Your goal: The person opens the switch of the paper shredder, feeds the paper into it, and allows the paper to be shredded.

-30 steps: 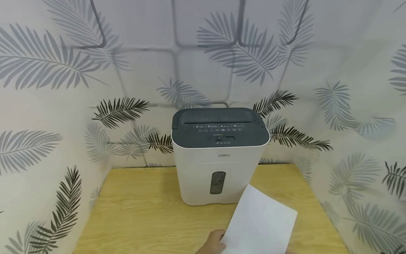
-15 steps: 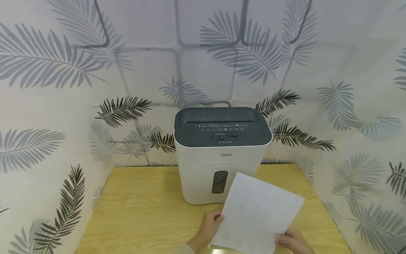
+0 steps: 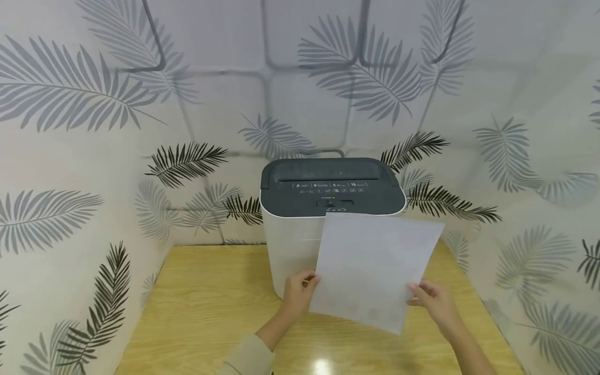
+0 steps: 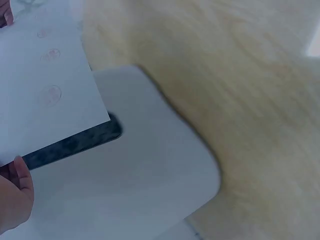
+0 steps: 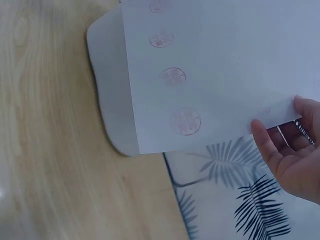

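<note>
A sheet of white paper (image 3: 370, 265) hangs in front of the shredder (image 3: 292, 245), its top edge level with the machine's dark lid (image 3: 300, 200). My left hand (image 3: 298, 292) pinches the paper's left edge, and my right hand (image 3: 432, 301) pinches its right edge. Faint red round stamps mark the sheet (image 5: 215, 65) in the right wrist view. The left wrist view shows my left hand (image 4: 15, 197) on the paper's edge, beside the dark window (image 4: 75, 142) in the shredder's white body. Much of the shredder's front is hidden behind the paper.
The shredder stands at the back of a wooden table (image 3: 211, 302), close to a leaf-patterned wall covering (image 3: 211, 120). The same covering rises along the left and right sides. A bright reflection (image 3: 321, 366) shows near the table's front.
Both hands have come farther into view and raised the paper from low on the right to in front of the shredder. The sheet is now straighter. The head view has shifted slightly.
</note>
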A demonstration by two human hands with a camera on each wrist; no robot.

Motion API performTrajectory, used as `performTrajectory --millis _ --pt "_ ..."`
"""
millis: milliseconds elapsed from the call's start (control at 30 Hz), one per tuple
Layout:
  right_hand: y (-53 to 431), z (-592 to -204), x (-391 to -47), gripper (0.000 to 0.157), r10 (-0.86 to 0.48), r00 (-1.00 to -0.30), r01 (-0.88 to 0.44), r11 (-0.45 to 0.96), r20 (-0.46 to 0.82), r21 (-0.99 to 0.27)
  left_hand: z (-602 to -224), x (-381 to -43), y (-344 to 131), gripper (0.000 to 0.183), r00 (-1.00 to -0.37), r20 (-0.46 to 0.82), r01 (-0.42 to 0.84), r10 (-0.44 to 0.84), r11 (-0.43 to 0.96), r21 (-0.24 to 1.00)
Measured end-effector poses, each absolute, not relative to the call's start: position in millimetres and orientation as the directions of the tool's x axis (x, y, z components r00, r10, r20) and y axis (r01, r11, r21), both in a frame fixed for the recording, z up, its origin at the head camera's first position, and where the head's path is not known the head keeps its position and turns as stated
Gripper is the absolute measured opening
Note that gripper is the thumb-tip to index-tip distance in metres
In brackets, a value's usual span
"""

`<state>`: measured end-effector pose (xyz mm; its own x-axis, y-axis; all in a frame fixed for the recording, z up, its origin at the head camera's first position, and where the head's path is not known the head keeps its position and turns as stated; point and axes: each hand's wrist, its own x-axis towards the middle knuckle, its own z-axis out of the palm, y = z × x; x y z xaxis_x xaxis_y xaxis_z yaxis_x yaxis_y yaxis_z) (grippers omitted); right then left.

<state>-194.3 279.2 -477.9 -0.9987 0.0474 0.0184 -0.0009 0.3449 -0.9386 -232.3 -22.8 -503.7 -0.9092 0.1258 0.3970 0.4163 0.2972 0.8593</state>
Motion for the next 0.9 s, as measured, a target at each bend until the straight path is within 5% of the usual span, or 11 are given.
performTrajectory --millis 200,400,900 --pt "261.8 -436.4 -210.2 0.013 0.177 -0.978 -0.069 0.211 0.107 -0.975 -461.1 -242.9 -29.0 0.013 -0.891 0.450 0.448 0.065 0.296 0.843" --pt "249.1 -384.3 -232.1 0.013 0.318 -0.929 -0.199 -0.005 0.187 -0.980 -411.1 -252.5 -29.4 0.010 -0.834 0.551 0.527 0.020 0.324 0.786" --pt "213.0 -264.6 -282.0 0.014 0.435 -0.800 -0.511 -0.135 0.413 -0.849 -281.5 -288.9 -51.4 0.017 -0.649 0.760 0.712 -0.008 0.346 0.611"
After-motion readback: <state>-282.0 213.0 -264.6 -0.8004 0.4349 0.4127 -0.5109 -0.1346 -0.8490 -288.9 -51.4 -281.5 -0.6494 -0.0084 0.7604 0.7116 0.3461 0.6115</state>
